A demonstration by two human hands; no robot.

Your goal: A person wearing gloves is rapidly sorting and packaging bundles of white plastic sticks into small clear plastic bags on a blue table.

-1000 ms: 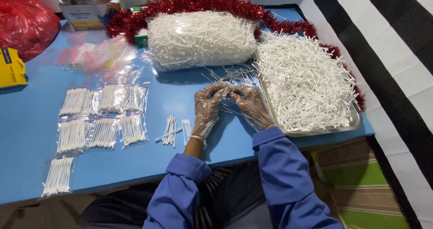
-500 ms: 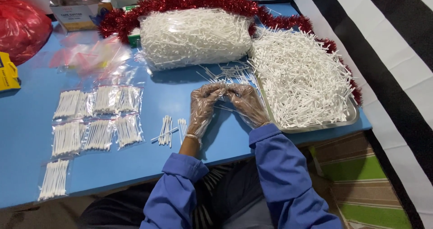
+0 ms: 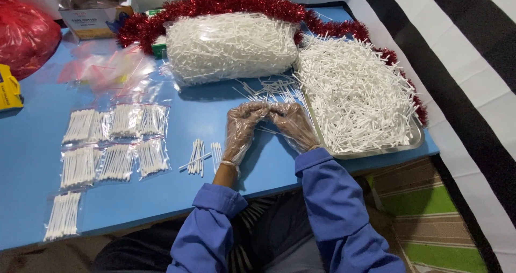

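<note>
Head view: left hand and right hand, both in clear gloves, are pressed fingertip to fingertip over the blue table; what is pinched cannot be told. Loose swabs lie just left. Small clear filled bags are laid in rows further left. Steel tray of swabs sits right, big clear bag behind, yellow box at left edge.

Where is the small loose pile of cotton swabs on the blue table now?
In the head view, the small loose pile of swabs lies on the blue table, left of the left hand and right of the filled clear bags.
</note>
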